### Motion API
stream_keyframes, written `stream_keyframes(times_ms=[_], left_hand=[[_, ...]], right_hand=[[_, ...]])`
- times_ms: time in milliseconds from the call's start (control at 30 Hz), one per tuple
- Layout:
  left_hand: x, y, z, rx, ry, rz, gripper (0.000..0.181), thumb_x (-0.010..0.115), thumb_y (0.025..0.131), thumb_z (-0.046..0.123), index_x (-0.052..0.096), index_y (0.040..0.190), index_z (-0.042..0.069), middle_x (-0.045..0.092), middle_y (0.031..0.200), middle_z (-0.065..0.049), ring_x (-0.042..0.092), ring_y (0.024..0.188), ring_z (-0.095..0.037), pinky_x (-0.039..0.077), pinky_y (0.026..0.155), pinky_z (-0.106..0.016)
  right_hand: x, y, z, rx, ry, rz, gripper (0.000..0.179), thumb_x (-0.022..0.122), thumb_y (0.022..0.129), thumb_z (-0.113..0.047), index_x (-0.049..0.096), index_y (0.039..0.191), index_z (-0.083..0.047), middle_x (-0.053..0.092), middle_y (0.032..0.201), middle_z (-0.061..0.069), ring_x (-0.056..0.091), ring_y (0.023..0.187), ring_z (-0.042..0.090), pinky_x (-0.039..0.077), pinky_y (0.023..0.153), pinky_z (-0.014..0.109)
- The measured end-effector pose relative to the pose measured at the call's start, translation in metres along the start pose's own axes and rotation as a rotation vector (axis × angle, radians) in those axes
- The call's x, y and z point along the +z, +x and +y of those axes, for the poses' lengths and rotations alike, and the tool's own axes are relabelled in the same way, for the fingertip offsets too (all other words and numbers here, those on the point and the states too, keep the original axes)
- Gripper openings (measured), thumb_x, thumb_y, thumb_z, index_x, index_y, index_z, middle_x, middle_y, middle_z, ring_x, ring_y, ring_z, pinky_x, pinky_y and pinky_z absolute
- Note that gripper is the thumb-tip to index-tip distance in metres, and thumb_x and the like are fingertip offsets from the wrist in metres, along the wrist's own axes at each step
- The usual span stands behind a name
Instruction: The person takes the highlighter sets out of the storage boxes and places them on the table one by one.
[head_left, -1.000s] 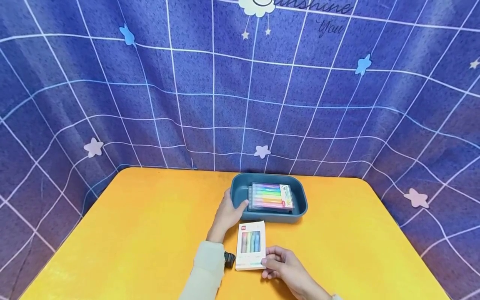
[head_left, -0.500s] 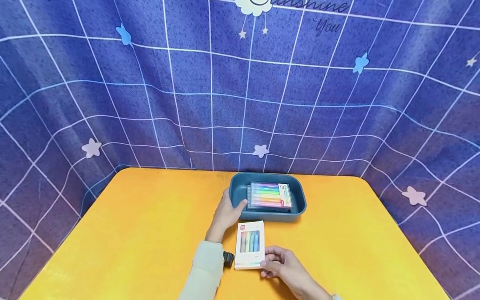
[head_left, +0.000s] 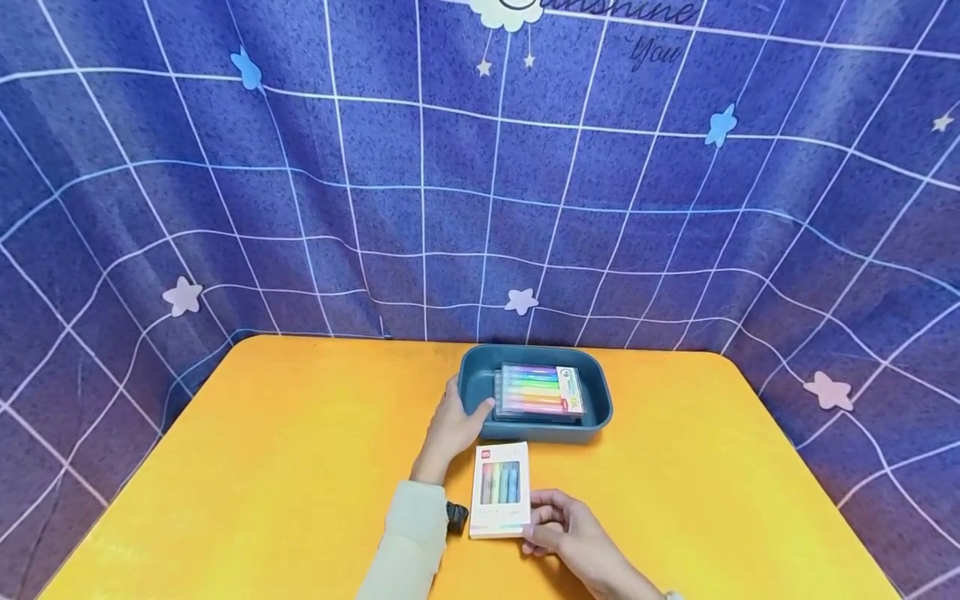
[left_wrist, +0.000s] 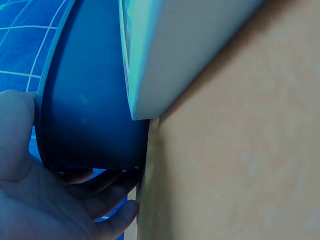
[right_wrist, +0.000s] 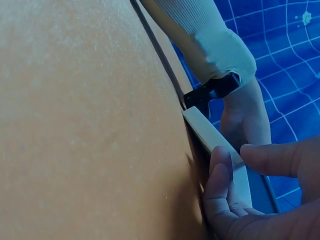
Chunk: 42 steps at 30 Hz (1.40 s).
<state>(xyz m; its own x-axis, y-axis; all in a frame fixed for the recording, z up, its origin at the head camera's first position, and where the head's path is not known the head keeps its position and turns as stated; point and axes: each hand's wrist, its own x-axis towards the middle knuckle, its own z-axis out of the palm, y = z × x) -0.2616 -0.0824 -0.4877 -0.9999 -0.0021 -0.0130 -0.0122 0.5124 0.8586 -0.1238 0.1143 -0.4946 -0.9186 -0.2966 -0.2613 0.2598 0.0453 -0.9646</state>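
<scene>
A blue-grey plastic bin (head_left: 545, 434) stands near the table's back edge, and clear packs of rainbow-coloured pens (head_left: 534, 389) lie in it. My left hand (head_left: 452, 427) holds the bin's left end, thumb over the rim and fingers around the outer wall. In front of the bin is a white box of pens (head_left: 500, 518), its window showing pastel barrels. With thumb and fingers my right hand (head_left: 577, 533) pinches the lower right edge of this box. In the right wrist view, the box (right_wrist: 215, 135) is seen edge-on, tilted up from the table.
The yellow table (head_left: 315, 450) extends to both sides of the bin. A blue curtain (head_left: 390, 217) with a white grid and stars hangs right behind its back edge. A black wrist camera (head_left: 457, 517) on the left wrist sits close beside the box.
The view has shifted very slightly. Both hands, the bin and the box of pens otherwise stay in the same places, with the same holds.
</scene>
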Motion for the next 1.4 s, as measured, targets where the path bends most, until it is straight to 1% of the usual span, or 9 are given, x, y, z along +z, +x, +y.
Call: stream_keyframes(times_ms=[133, 300, 533, 767, 967, 1033, 1233, 1400], left_hand=[[0.0011, -0.0009, 0.0000, -0.004, 0.001, -0.006, 0.085, 0.061, 0.098, 0.044, 0.016, 0.160, 0.006, 0.033, 0.163, -0.022, 0.039, 0.146, -0.044, 0.037, 0.114, -0.064], [0.0010, -0.0003, 0.0002, 0.003, -0.010, -0.005, 0.085, 0.061, 0.098, 0.043, 0.017, 0.160, 0.006, 0.032, 0.163, -0.022, 0.038, 0.146, -0.045, 0.036, 0.114, -0.065], [0.0005, -0.0006, 0.0007, -0.003, -0.006, -0.006, 0.085, 0.062, 0.098, 0.043, 0.016, 0.160, 0.006, 0.032, 0.163, -0.022, 0.038, 0.146, -0.045, 0.036, 0.115, -0.064], [0.0004, 0.0011, 0.0012, 0.001, -0.006, -0.002, 0.085, 0.061, 0.098, 0.043, 0.016, 0.160, 0.006, 0.031, 0.163, -0.022, 0.037, 0.147, -0.044, 0.035, 0.116, -0.064], [-0.0001, 0.0004, 0.0017, 0.001, -0.010, -0.007, 0.086, 0.062, 0.098, 0.043, 0.016, 0.160, 0.005, 0.031, 0.163, -0.022, 0.037, 0.148, -0.044, 0.035, 0.116, -0.063], [-0.0005, 0.0005, 0.0014, 0.001, -0.009, -0.006, 0.086, 0.062, 0.098, 0.044, 0.016, 0.160, 0.006, 0.030, 0.164, -0.022, 0.036, 0.148, -0.044, 0.035, 0.116, -0.064], [-0.0009, -0.0005, -0.0008, -0.003, -0.008, -0.013, 0.086, 0.062, 0.098, 0.043, 0.016, 0.161, 0.006, 0.031, 0.163, -0.023, 0.038, 0.147, -0.045, 0.036, 0.115, -0.064], [-0.0009, 0.0009, -0.0013, 0.007, -0.005, -0.012, 0.087, 0.061, 0.098, 0.045, 0.015, 0.161, 0.006, 0.031, 0.163, -0.022, 0.038, 0.147, -0.045, 0.037, 0.114, -0.065]], right_hand=[[0.0003, -0.0012, -0.0004, 0.011, -0.006, 0.001, 0.051, 0.066, 0.090, -0.001, 0.044, 0.134, 0.014, 0.062, 0.091, 0.006, 0.068, 0.076, 0.016, 0.058, 0.071, 0.025], [-0.0001, -0.0004, 0.0005, 0.001, -0.004, 0.002, 0.051, 0.066, 0.090, -0.001, 0.044, 0.134, 0.014, 0.061, 0.092, 0.006, 0.068, 0.076, 0.017, 0.058, 0.071, 0.025], [-0.0003, -0.0024, -0.0011, 0.018, -0.027, 0.004, 0.051, 0.067, 0.091, -0.001, 0.045, 0.135, 0.014, 0.062, 0.094, 0.007, 0.068, 0.077, 0.017, 0.060, 0.074, 0.028], [-0.0018, -0.0040, -0.0027, 0.003, -0.037, 0.008, 0.051, 0.065, 0.091, 0.002, 0.044, 0.135, 0.016, 0.062, 0.099, 0.011, 0.068, 0.080, 0.017, 0.061, 0.076, 0.031], [-0.0039, -0.0060, -0.0028, -0.025, -0.033, -0.009, 0.052, 0.066, 0.093, -0.003, 0.044, 0.135, 0.017, 0.064, 0.100, 0.011, 0.069, 0.082, 0.017, 0.060, 0.075, 0.026], [-0.0044, -0.0061, -0.0028, -0.023, -0.026, -0.011, 0.051, 0.065, 0.094, -0.004, 0.043, 0.135, 0.017, 0.063, 0.100, 0.010, 0.069, 0.083, 0.017, 0.059, 0.075, 0.025], [-0.0046, -0.0066, -0.0010, -0.010, -0.036, -0.006, 0.046, 0.061, 0.096, -0.003, 0.043, 0.134, 0.017, 0.061, 0.100, 0.010, 0.068, 0.084, 0.017, 0.059, 0.075, 0.028], [-0.0062, -0.0086, -0.0040, -0.012, -0.046, -0.005, 0.048, 0.060, 0.098, -0.009, 0.043, 0.135, 0.016, 0.061, 0.100, 0.008, 0.068, 0.086, 0.017, 0.058, 0.076, 0.027]])
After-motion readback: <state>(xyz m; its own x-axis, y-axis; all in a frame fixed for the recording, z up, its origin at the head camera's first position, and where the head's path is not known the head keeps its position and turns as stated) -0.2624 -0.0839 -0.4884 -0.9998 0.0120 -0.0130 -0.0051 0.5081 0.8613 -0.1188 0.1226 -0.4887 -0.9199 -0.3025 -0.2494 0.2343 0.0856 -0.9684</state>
